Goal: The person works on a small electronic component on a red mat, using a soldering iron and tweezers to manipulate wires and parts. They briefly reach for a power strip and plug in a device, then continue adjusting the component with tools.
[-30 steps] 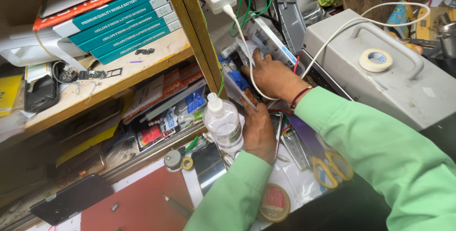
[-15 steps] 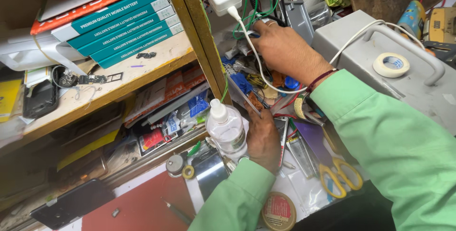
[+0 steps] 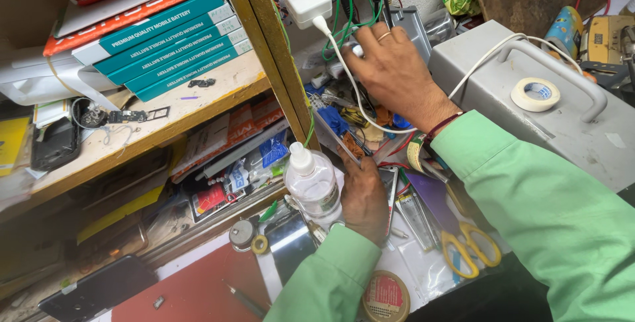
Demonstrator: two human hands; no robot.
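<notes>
Cluttered repair desk (image 3: pixel 423 276) beside wooden shelf (image 3: pixel 198 107).
Right hand (image 3: pixel 397 74), fingers spread, reaching into cable tangle (image 3: pixel 344 50) above clear bottle (image 3: pixel 312 183); left hand (image 3: pixel 364 196) pressed flat right of bottle, pinching nothing visible. Nothing lifted out yet.

Left hand (image 3: pixel 364 196): low in view, back of hand up, palm down, fingers pointing away from the body and loosely curled at the tips. Left forearm rises from the bottom edge in a light green sleeve, cuff at the wrist.

Right hand (image 3: pixel 393 70): extended farther forward and higher, back of hand up, fingers bent downward, ring on one finger. Dark red band at the wrist. Right arm enters from the lower right, green-sleeved, elbow bent.
</notes>
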